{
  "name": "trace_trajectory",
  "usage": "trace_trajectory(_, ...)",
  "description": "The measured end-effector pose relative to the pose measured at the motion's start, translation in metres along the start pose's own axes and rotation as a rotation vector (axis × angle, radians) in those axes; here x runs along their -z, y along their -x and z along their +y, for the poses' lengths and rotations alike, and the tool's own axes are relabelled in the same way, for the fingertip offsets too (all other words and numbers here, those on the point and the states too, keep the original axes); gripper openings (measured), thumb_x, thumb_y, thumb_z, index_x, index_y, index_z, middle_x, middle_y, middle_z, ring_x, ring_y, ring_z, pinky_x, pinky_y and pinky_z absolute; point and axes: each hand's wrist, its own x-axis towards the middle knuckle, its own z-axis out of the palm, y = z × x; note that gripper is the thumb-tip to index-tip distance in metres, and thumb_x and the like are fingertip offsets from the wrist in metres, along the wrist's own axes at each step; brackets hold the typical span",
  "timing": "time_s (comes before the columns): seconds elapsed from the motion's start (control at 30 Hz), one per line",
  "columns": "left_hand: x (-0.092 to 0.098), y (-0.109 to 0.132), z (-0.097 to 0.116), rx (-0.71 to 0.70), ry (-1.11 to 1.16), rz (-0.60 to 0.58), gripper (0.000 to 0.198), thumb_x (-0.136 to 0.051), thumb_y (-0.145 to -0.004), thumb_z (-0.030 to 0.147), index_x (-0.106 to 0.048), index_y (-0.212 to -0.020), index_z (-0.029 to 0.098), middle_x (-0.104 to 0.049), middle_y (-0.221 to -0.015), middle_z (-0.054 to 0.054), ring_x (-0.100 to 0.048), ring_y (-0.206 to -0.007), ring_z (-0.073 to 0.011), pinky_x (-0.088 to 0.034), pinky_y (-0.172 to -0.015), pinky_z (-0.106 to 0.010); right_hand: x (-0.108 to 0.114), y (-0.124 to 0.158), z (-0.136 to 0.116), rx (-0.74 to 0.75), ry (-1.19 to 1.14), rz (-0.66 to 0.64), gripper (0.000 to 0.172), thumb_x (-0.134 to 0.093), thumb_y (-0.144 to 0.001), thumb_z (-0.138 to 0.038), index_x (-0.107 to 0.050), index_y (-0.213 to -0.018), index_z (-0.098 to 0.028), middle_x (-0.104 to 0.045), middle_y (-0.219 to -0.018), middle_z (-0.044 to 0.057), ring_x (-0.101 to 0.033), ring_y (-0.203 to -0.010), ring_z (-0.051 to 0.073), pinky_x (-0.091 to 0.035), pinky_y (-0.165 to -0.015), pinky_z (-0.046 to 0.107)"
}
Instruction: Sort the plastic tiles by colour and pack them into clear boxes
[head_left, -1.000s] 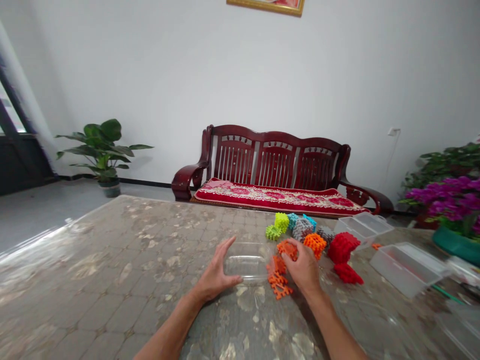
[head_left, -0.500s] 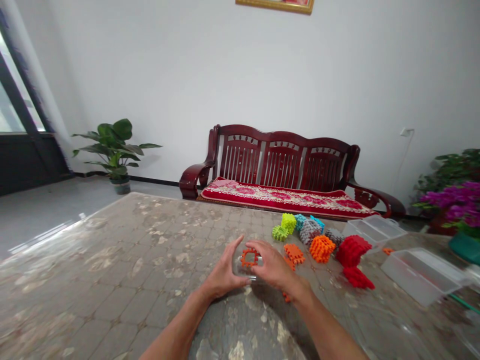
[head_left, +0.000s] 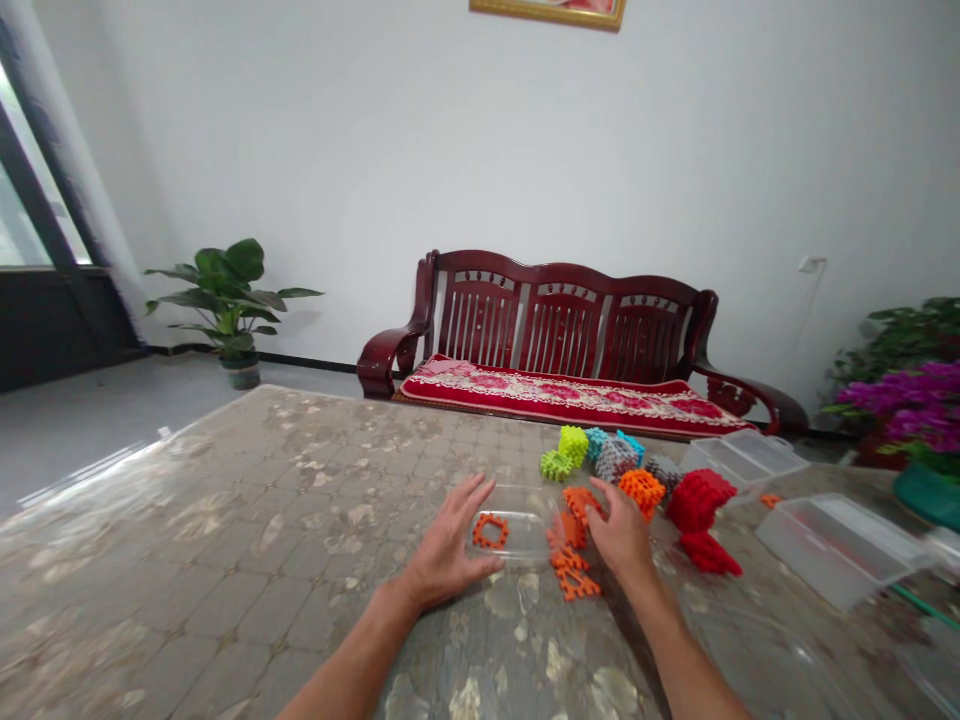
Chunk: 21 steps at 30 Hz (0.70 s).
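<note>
A clear plastic container (head_left: 525, 545) lies on the table in front of me, with one orange toothed ring piece (head_left: 490, 531) in its left end. My left hand (head_left: 448, 540) grips that end, thumb on the near side and fingers on the far side. To the right of the container, my right hand (head_left: 619, 530) reaches over a flat orange interlocking piece (head_left: 579, 503). Its thumb and forefinger are apart at the piece's right edge; whether they touch it is hard to tell. More orange pieces (head_left: 575, 578) lie overlapping just nearer to me.
Beyond my right hand stand an orange block cluster (head_left: 641, 494), a red one (head_left: 701, 500), a grey one (head_left: 618, 458) and a lime-green one (head_left: 573, 444). Translucent plastic boxes (head_left: 840, 550) are at the right. A wooden bench (head_left: 562, 320) is behind the table.
My right hand has left the container and moved right to the loose orange pieces. The orange ring, earlier between my hands, now shows in the container. My left hand has barely moved.
</note>
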Motion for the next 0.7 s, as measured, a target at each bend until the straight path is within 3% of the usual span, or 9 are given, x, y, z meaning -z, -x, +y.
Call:
trace_trajectory(0.17,0.004,-0.004,0.005,0.016,0.001,-0.021,0.091,-0.078,-0.072,0.03,-0.037,-0.153,0.027,-0.036,-0.159,-0.012,-0.034,-0.146,-0.0328,-0.029,-0.12,-0.052,-0.008,0.01,0.006,0.052,0.169,-0.039,0.049,-0.054,-0.079,-0.026,-0.062,-0.125,-0.015,-0.066,-0.125,0.015,-0.06,-0.115,0.031,-0.045,-0.101,0.046)
trace_trajectory(0.3,0.005,-0.011,0.004,0.01,-0.015,-0.041,0.086,-0.078,-0.073,0.039,-0.043,-0.15,0.025,-0.039,-0.157,-0.014,-0.034,-0.146,-0.0348,-0.029,-0.119,-0.054,-0.01,0.008,0.003,0.015,0.245,-0.069,0.055,-0.06,-0.081,-0.035,-0.058,-0.132,-0.014,-0.064,-0.128,0.016,-0.059,-0.115,0.034,-0.045,-0.099,0.045)
trace_trajectory(0.6,0.006,-0.023,0.002,0.006,-0.14,-0.135,0.097,-0.085,-0.065,0.041,-0.042,-0.15,0.025,-0.042,-0.155,-0.016,-0.038,-0.143,-0.0346,-0.033,-0.117,-0.054,-0.002,0.004,-0.008,-0.103,0.374,-0.199,0.055,-0.057,-0.088,-0.033,-0.054,-0.138,-0.012,-0.065,-0.131,0.014,-0.059,-0.116,0.03,-0.043,-0.1,0.039)
trace_trajectory(0.7,0.004,-0.022,-0.001,-0.005,-0.133,-0.095,0.098,-0.085,-0.065,0.041,-0.04,-0.151,0.025,-0.042,-0.155,-0.015,-0.039,-0.142,-0.0341,-0.032,-0.117,-0.053,0.001,0.004,-0.009,-0.12,0.384,-0.209,0.054,-0.056,-0.088,-0.032,-0.054,-0.138,-0.013,-0.066,-0.129,0.013,-0.059,-0.116,0.03,-0.043,-0.099,0.039)
